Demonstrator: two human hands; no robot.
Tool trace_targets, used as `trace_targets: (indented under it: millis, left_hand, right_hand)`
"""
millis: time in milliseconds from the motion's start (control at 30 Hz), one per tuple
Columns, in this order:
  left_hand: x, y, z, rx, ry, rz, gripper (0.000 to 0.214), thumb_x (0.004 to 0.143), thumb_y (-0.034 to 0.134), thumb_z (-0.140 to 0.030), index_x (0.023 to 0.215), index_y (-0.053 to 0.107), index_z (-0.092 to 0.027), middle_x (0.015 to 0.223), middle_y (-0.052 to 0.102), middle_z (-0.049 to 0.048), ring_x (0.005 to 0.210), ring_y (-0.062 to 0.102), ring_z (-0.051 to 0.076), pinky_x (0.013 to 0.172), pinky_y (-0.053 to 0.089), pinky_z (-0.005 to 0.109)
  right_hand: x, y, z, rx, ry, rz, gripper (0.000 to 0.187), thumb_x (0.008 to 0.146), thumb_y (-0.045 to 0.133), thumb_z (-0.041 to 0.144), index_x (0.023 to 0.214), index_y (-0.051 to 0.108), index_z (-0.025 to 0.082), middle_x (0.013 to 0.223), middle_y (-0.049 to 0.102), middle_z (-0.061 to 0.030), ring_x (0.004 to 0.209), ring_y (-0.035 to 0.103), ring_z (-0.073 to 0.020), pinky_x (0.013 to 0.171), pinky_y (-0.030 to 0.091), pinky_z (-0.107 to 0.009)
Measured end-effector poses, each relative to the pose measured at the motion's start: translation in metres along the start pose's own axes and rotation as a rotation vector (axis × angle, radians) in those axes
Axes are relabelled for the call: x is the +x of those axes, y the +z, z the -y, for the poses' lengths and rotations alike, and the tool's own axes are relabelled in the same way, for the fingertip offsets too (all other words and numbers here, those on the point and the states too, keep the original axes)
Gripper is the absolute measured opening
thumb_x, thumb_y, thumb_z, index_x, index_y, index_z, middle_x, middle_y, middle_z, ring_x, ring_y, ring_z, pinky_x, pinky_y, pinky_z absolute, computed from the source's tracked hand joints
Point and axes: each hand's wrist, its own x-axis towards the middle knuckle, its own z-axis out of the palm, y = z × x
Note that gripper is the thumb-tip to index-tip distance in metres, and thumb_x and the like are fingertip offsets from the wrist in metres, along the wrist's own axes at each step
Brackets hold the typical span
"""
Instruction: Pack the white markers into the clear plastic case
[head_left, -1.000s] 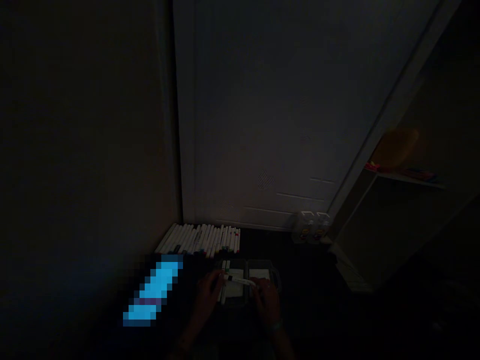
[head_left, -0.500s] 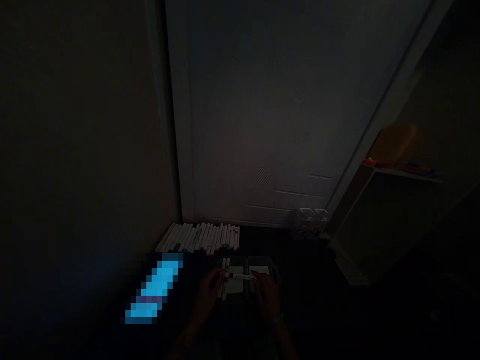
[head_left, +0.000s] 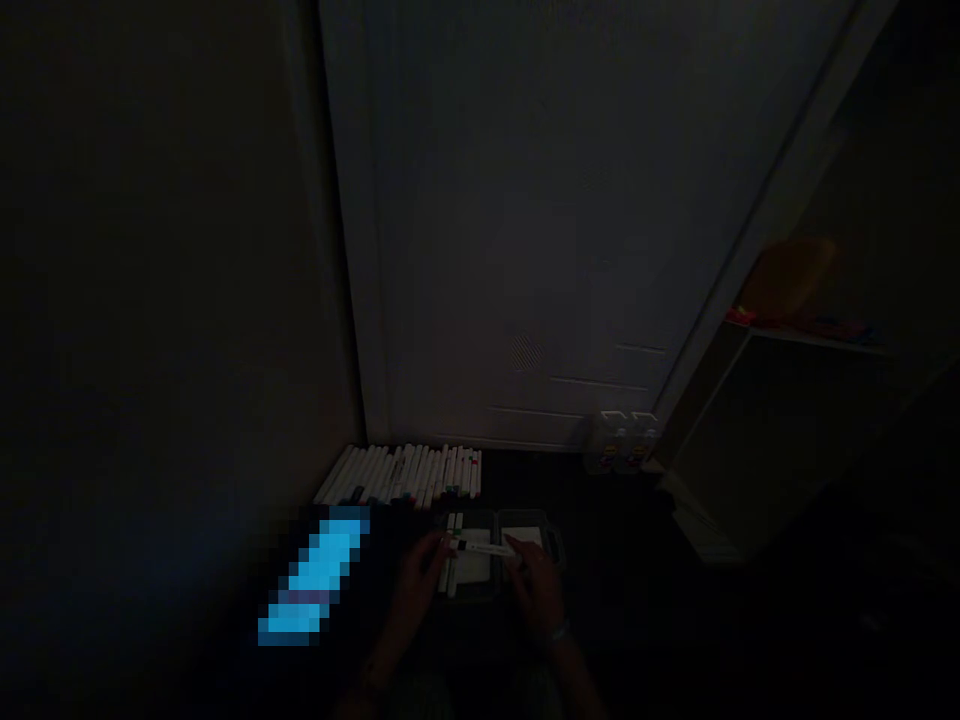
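A white marker (head_left: 486, 548) with a dark band lies crosswise between my hands, above an open plastic case (head_left: 493, 595). My left hand (head_left: 421, 568) is closed on its left end, and my right hand (head_left: 536, 582) pinches the right end. Two white markers (head_left: 452, 580) stand side by side in the left part of the case, partly covered by my left fingers. White paper or card (head_left: 474, 568) shows inside the case. The scene is very dark, so small details do not show.
A row of several white markers (head_left: 397, 475) lies at the back left against the wall. A bright blurred screen (head_left: 315, 575) sits left of my hands. Clear plastic containers (head_left: 622, 442) stand at the back right, before a shelf unit (head_left: 750, 450).
The view has shifted slightly. Both hands still hold the marker over the case, in nearly the same position.
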Motion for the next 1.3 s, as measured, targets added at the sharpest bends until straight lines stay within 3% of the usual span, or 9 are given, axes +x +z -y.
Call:
trace_targets:
  millis: [400,633,933,1100,1300]
  left_hand:
    - [0.002,-0.001,0.012,-0.005,-0.006,0.017,0.041,0.077,0.048,-0.050,0.095,0.063,-0.017,0.097,0.069,0.0072,0.094,0.062,0.023,0.085,0.047,0.035]
    - [0.001,-0.002,0.005,-0.008,0.032,0.047,0.037,0.077,0.050,-0.049,0.091,0.064,-0.017,0.091,0.070,0.0061,0.089,0.063,0.022,0.082,0.048,0.034]
    - [-0.001,-0.003,0.000,0.011,0.077,0.066,0.032,0.078,0.050,-0.045,0.089,0.064,-0.018,0.087,0.070,0.0043,0.087,0.063,0.021,0.079,0.049,0.031]
    - [-0.001,-0.001,-0.002,0.080,0.084,0.013,0.030,0.076,0.053,-0.046,0.084,0.064,-0.019,0.085,0.070,0.0029,0.084,0.063,0.021,0.077,0.049,0.030]
    - [0.000,-0.001,-0.004,0.056,0.093,0.060,0.034,0.077,0.048,-0.050,0.079,0.063,-0.019,0.074,0.068,0.0026,0.077,0.063,0.020,0.072,0.049,0.029]
  right_hand:
    - [0.000,0.002,-0.002,0.036,0.014,-0.036,0.031,0.090,0.041,0.025,0.120,0.051,0.024,0.103,0.061,-0.0065,0.097,0.056,-0.0178,0.084,0.046,-0.032]
    - [0.000,0.002,-0.001,0.016,0.044,-0.043,0.031,0.090,0.042,0.026,0.120,0.052,0.025,0.093,0.060,-0.0049,0.086,0.058,-0.0165,0.077,0.048,-0.029]
    - [-0.001,0.007,-0.008,-0.010,0.033,-0.056,0.037,0.091,0.039,0.023,0.127,0.045,0.026,0.099,0.059,-0.0061,0.092,0.057,-0.0173,0.080,0.049,-0.031]
    - [-0.003,0.008,-0.009,-0.042,0.035,-0.058,0.042,0.090,0.040,0.021,0.131,0.041,0.028,0.103,0.059,-0.0060,0.095,0.056,-0.0182,0.082,0.048,-0.033]
    - [-0.002,0.006,-0.006,-0.058,0.033,-0.051,0.044,0.089,0.040,0.019,0.132,0.039,0.028,0.101,0.059,-0.0057,0.094,0.057,-0.0182,0.081,0.048,-0.033]
